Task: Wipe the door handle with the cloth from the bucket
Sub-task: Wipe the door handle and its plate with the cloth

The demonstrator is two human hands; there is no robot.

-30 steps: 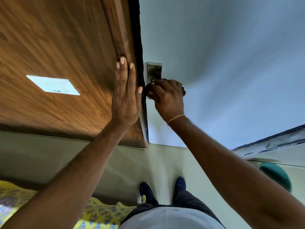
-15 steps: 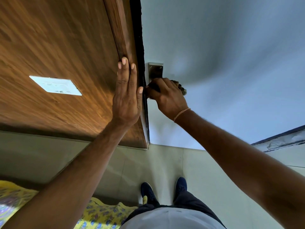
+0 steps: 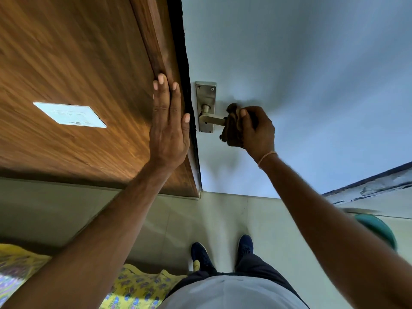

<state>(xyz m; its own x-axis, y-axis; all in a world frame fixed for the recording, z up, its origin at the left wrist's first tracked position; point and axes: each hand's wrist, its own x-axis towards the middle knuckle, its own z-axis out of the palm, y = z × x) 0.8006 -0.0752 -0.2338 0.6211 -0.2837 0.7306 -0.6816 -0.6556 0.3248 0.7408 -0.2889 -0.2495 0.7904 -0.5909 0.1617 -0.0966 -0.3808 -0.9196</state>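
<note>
A metal lever door handle [image 3: 211, 119] on a steel backplate [image 3: 205, 92] sits on the pale blue door [image 3: 289, 74]. My right hand [image 3: 256, 130] grips a dark brown cloth [image 3: 231, 128] wrapped around the outer end of the lever. The inner part of the lever and its pivot show bare. My left hand [image 3: 169, 128] lies flat with fingers straight against the wooden panel [image 3: 78, 74] beside the door edge. A green bucket [image 3: 376, 228] stands on the floor at the right, partly hidden by my right arm.
A white switch plate [image 3: 70, 114] is set in the wooden panel at the left. Pale floor tiles [image 3: 223, 219] lie below, with my dark blue shoes [image 3: 223, 250] on them. Yellow patterned fabric [image 3: 138, 288] lies at the lower left. A worn ledge [image 3: 374, 186] runs at the right.
My right hand has slid the cloth rightwards along the lever, away from the backplate, uncovering the plate and the lever's inner part. My left hand has stayed flat on the wood.
</note>
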